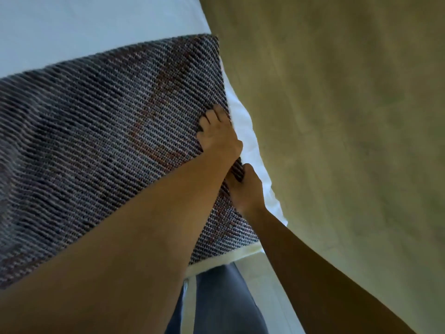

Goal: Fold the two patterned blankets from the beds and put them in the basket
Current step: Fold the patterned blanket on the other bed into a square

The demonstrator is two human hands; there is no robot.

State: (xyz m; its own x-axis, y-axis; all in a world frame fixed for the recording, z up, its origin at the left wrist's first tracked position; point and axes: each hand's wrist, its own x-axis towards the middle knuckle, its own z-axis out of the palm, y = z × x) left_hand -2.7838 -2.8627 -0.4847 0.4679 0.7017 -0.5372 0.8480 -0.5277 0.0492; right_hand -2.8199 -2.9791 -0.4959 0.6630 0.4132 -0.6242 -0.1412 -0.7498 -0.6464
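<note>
Woven blanket (pixel 101 131) in both hands' grip

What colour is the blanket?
Blanket: dark blue-grey and white weave with reddish stripes, head view.

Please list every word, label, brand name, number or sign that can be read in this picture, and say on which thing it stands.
None: no writing, label, number or sign can be read.
The patterned blanket shows only its woven stripes, no tag.
The white bed sheet and the beige wall are plain.
The left hand and right hand bear no writing.
</note>
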